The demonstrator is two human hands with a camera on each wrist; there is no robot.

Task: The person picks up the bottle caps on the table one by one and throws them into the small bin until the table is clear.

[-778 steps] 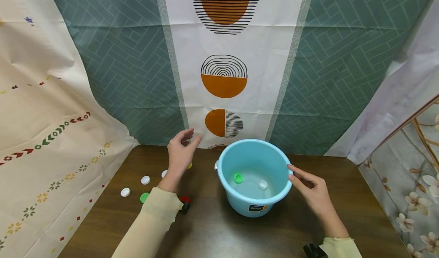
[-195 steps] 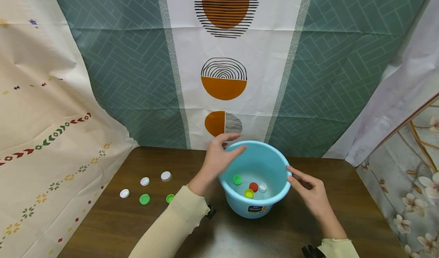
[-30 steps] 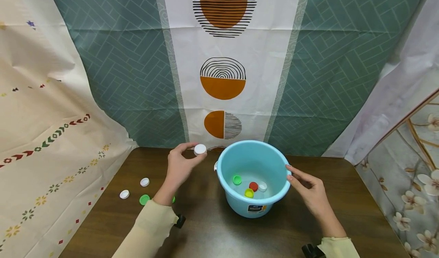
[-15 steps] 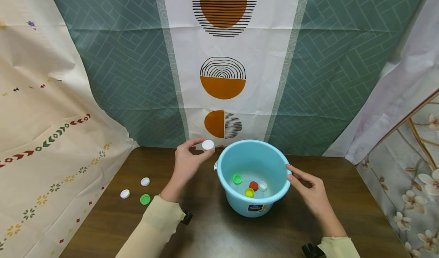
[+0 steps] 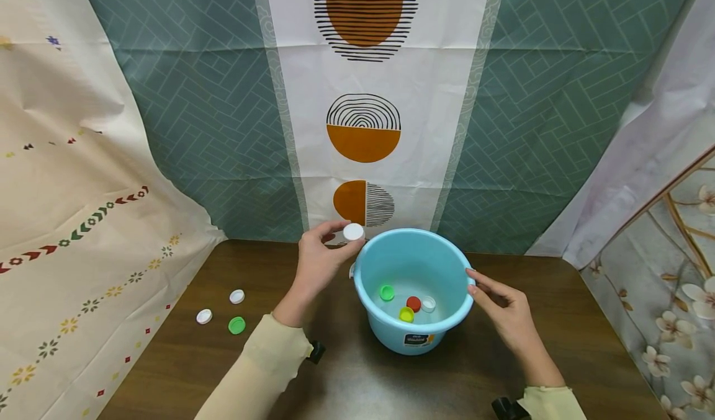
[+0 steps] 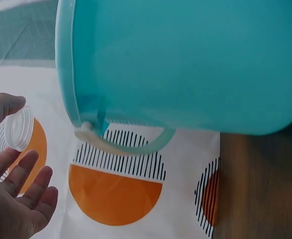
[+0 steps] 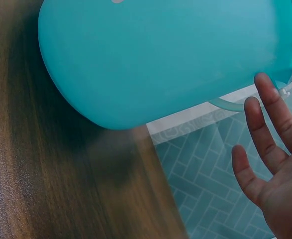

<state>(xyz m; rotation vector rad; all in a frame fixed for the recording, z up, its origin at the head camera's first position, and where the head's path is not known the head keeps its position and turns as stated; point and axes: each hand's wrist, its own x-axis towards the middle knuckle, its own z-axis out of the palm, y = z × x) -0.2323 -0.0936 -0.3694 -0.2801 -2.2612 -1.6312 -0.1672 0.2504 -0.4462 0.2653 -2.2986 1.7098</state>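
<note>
My left hand (image 5: 319, 263) pinches a white bottle cap (image 5: 354, 232) between thumb and index finger, just outside the left rim of a light blue bucket (image 5: 385, 336). In the left wrist view the cap (image 6: 19, 128) shows its hollow ribbed inside, and the other fingers are loosely bent. Thumb and index finger of my right hand (image 5: 511, 311) hold the bucket's right rim; in the right wrist view its other fingers (image 7: 270, 144) spread by the outer wall. Inside the bucket lie a green cap (image 5: 386, 293), a red cap (image 5: 413, 303), a yellow cap (image 5: 406, 314) and a whitish cap (image 5: 428, 304).
Left on the brown table (image 5: 357, 389) lie two white caps (image 5: 237, 296) and a green cap (image 5: 237, 325). A patterned cloth (image 5: 363, 128) hangs behind the table. The bucket's handle (image 6: 136, 147) hangs down along its far side.
Red and yellow caps have joined those in the bucket since the oldest frame. Over the last second my left hand has carried the white cap right, towards the rim; my right hand stays put.
</note>
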